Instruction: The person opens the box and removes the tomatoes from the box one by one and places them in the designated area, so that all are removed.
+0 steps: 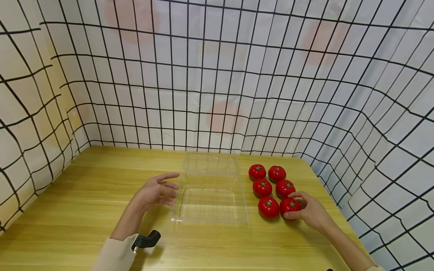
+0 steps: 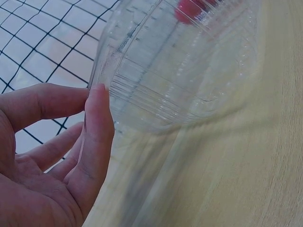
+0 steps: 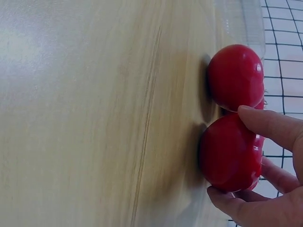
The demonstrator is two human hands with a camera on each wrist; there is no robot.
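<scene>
A clear plastic clamshell box [image 1: 210,219] lies on the table with its lid [image 1: 211,174] folded back. At the box's left rim is my left hand [image 1: 158,191], its fingers loosely spread and tips right by the rim. In the left wrist view, two fingertips overlap the edge of the clear plastic. My right hand [image 1: 312,211] grips the nearest right tomato [image 1: 289,207] between thumb and fingers. This red tomato has a green stem top and sits beside another tomato [image 1: 269,207]. More tomatoes [image 1: 262,188] stand behind them in two columns.
The light wooden table [image 1: 84,210] ends at white cloth walls with a black wire grid [image 1: 210,94] at the back and both sides. A black wrist mount [image 1: 148,239] is on the left sleeve. The tomatoes stand to the right of the box.
</scene>
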